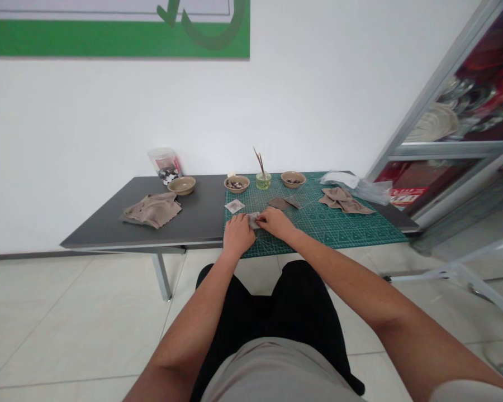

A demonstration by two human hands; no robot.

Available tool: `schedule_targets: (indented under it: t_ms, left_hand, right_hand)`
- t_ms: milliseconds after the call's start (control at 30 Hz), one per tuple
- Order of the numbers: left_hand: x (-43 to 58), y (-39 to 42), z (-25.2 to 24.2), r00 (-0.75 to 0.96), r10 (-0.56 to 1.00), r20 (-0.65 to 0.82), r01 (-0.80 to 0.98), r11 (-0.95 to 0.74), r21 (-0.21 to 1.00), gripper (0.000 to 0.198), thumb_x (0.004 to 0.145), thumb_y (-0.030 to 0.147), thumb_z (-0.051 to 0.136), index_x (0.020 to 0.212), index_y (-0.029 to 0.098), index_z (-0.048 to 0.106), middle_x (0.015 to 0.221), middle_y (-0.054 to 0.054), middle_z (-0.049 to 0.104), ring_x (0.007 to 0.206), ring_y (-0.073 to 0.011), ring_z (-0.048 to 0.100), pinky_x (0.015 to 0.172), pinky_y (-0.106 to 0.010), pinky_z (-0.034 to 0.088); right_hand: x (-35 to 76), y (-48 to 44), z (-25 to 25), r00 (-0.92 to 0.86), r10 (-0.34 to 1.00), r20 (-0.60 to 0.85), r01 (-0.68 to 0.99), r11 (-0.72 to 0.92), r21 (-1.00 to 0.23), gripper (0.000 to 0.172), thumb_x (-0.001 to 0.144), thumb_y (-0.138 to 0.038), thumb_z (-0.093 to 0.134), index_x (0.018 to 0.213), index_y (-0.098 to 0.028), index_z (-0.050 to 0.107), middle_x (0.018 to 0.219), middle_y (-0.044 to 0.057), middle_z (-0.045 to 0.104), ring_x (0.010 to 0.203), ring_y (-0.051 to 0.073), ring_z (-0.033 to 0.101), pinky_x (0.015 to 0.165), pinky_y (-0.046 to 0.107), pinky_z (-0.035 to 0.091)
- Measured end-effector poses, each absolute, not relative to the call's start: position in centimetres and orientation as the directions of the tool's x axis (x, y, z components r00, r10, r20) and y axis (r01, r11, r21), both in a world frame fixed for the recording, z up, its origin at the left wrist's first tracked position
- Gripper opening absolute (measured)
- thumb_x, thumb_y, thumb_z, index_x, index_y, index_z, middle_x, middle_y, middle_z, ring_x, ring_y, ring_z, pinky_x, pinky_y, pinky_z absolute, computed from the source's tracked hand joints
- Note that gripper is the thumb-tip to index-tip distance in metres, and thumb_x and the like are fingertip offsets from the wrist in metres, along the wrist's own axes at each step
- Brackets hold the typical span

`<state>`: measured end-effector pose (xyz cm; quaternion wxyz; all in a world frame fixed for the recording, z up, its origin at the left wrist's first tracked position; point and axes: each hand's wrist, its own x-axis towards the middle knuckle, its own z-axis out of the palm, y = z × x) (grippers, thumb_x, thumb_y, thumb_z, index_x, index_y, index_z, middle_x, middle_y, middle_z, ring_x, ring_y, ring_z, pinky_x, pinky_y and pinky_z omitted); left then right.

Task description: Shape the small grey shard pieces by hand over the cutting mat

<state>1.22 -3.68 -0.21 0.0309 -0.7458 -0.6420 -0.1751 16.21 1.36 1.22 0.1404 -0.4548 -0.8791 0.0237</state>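
Note:
A small grey patterned piece point(254, 220), perhaps a square sheet or tile, lies at the front left of the green cutting mat point(318, 226). My left hand point(238, 231) steadies its left side, fingers close together and bent down. On its right side, my right hand point(275, 221) grips the piece with thumb and fingertips pinched; the fingers partly cover it. Just beyond my left hand is a pale square piece point(235, 206). Behind my right hand lie a brown flat piece point(279, 202) and a grey one point(292, 201).
Along the back stand a bowl of small dark pieces point(237, 184), a glass jar with thin sticks point(263, 180) and another bowl point(293, 179). Brown cloths lie left point(153, 210) and right point(343, 200). A bowl point(181, 185), pouch point(166, 166) and clear plastic bag point(371, 190) flank them.

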Motion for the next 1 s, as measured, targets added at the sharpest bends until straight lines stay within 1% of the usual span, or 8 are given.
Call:
schedule_targets:
  t_ms: [100,300,400,500,600,733,867,1000]
  left_hand:
    - [1.2,-3.7,-0.2,0.108,0.946,0.304,0.967,-0.172,0.190,0.032,0.090,0.020,0.042,0.116,0.019,0.060,0.123,-0.012,0.062,0.117,-0.0262,0.053,0.096,-0.040,0.043]
    - [1.2,-3.7,-0.3,0.107,0.946,0.305,0.963,-0.175,0.205,0.031,0.090,0.021,0.042,0.115,0.018,0.061,0.122,-0.012,0.063,0.116,-0.0261,0.053,0.095,-0.040,0.043]
    - [1.2,-3.7,-0.2,0.121,0.945,0.303,0.963,-0.186,0.195,0.032,0.089,0.021,0.044,0.115,0.018,0.062,0.125,-0.011,0.062,0.117,-0.0264,0.053,0.095,-0.041,0.043]
    - [1.2,-3.7,-0.2,0.115,0.947,0.299,0.963,-0.180,0.201,0.035,0.088,0.020,0.043,0.118,0.019,0.061,0.125,-0.011,0.062,0.118,-0.0265,0.052,0.096,-0.041,0.042]
    - [1.2,-3.7,-0.2,0.096,0.945,0.313,0.959,-0.172,0.223,0.042,0.090,0.020,0.041,0.128,0.017,0.056,0.125,-0.012,0.063,0.118,-0.0270,0.053,0.097,-0.041,0.041]
    - [1.1,-3.6,-0.1,0.101,0.951,0.293,0.952,-0.178,0.248,0.052,0.090,0.020,0.039,0.140,0.015,0.046,0.130,-0.013,0.062,0.119,-0.0276,0.052,0.098,-0.042,0.041]
    - [1.0,-3.6,0.2,0.094,0.960,0.265,0.940,-0.173,0.292,0.059,0.085,0.014,0.040,0.144,0.014,0.041,0.137,-0.012,0.057,0.120,-0.0275,0.052,0.099,-0.042,0.042]
    - [0.9,-3.4,0.4,0.070,0.961,0.267,0.926,-0.162,0.340,0.062,0.083,0.012,0.041,0.144,0.014,0.040,0.130,-0.013,0.061,0.117,-0.0277,0.055,0.098,-0.040,0.043]
  right_hand:
    - [15.2,2.0,1.2,-0.530,0.815,0.232,0.800,0.572,-0.182,0.020,0.091,-0.026,0.060,0.089,-0.015,0.077,0.088,0.010,0.073,0.090,0.020,0.060,0.080,0.029,0.040]
    - [15.7,1.3,1.2,-0.622,0.747,0.235,0.711,0.664,-0.232,0.017,0.090,-0.025,0.062,0.095,-0.020,0.077,0.092,0.006,0.075,0.092,0.019,0.061,0.083,0.029,0.042]
    - [16.5,1.6,1.5,-0.608,0.764,0.215,0.725,0.645,-0.242,0.017,0.089,-0.025,0.062,0.094,-0.020,0.078,0.093,0.006,0.075,0.092,0.019,0.062,0.083,0.029,0.042]
    - [15.9,2.2,1.6,-0.572,0.790,0.220,0.763,0.612,-0.211,0.019,0.090,-0.026,0.061,0.093,-0.018,0.079,0.092,0.008,0.075,0.091,0.020,0.063,0.084,0.030,0.042]
    - [15.1,2.3,1.4,-0.583,0.775,0.244,0.748,0.629,-0.211,0.020,0.092,-0.026,0.060,0.094,-0.018,0.078,0.093,0.008,0.075,0.092,0.020,0.063,0.085,0.030,0.043]
    - [15.9,1.8,1.1,-0.650,0.723,0.235,0.681,0.691,-0.244,0.017,0.089,-0.023,0.063,0.097,-0.021,0.078,0.096,0.004,0.076,0.094,0.019,0.063,0.085,0.028,0.044]
    - [16.5,2.6,1.1,-0.631,0.738,0.239,0.693,0.675,-0.254,0.018,0.088,-0.022,0.064,0.098,-0.020,0.078,0.098,0.005,0.076,0.095,0.020,0.064,0.085,0.029,0.046]
    - [15.3,3.1,0.9,-0.617,0.742,0.264,0.711,0.669,-0.219,0.019,0.089,-0.023,0.062,0.098,-0.017,0.078,0.095,0.008,0.076,0.094,0.022,0.064,0.084,0.030,0.046]
